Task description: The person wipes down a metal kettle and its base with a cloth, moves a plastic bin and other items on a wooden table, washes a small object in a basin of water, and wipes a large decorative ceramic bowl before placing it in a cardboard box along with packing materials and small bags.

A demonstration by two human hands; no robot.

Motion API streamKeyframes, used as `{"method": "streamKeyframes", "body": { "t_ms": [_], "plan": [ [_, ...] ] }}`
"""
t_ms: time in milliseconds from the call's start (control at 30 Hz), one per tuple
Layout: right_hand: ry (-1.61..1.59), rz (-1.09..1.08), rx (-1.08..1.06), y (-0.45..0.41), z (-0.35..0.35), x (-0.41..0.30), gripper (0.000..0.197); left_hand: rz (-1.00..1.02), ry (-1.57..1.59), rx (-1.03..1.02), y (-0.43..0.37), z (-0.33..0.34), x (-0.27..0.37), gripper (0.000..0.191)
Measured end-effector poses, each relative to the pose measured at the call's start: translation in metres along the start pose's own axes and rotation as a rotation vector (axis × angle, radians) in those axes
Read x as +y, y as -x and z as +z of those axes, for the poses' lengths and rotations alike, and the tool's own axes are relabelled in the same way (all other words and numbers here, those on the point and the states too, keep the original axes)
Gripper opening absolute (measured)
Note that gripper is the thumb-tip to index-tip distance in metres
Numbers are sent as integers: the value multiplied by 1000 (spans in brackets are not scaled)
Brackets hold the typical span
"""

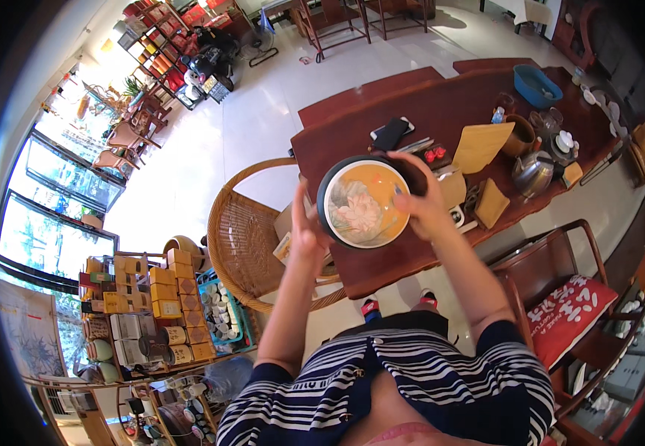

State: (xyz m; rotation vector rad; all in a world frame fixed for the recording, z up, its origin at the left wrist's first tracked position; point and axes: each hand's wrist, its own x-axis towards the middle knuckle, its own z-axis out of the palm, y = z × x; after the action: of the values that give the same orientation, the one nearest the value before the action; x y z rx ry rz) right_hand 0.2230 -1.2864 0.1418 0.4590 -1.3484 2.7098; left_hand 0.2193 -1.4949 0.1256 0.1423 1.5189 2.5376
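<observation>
Between my hands, over the near left part of the red-brown wooden table [372, 273], is a round dish or lidded container [364, 203] with a dark outer rim, a white edge and an orange face painted with a pale flower. My left hand [308, 228] supports its left side, fingers pointing up and away. My right hand [423, 200] grips its right side, thumb over the painted face. The underside of the round piece is hidden. Just behind it on the table lie a dark phone [389, 135] and a lighter one partly under it.
Right along the table stand a brown paper bag [481, 146], a metal kettle [532, 174] and a blue basin [537, 86]. A wicker chair [244, 240] is at the left. A wooden armchair [551, 251] with a red cushion [573, 318] stands at the right.
</observation>
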Motion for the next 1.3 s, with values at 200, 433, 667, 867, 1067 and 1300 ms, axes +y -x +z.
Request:
{"method": "streamKeyframes", "body": {
  "t_ms": [200, 433, 667, 867, 1067, 1300],
  "plan": [
    [582, 272, -232, -65, 32, 5, 42, -235, 156, -184, -15, -19, 11, 67],
    [966, -463, 264, -24, 70, 23, 29, -272, 548, -77, -19, -18, -2, 53],
    [1515, -976, 183, 42, 90, 114, 26, -286, 595, -10, -22, -8, 4, 58],
    [1422, -1202, 84, 18, 104, 56, 20, -157, 500, -107, -17, -33, -7, 57],
    [487, -57, 82, -52, 84, 7, 20, -355, 615, -246, -16, -33, 22, 63],
    [-664, 508, 50, -65, -13, 119, 33, -430, 647, -223, -29, -32, -11, 63]
  ]
}}
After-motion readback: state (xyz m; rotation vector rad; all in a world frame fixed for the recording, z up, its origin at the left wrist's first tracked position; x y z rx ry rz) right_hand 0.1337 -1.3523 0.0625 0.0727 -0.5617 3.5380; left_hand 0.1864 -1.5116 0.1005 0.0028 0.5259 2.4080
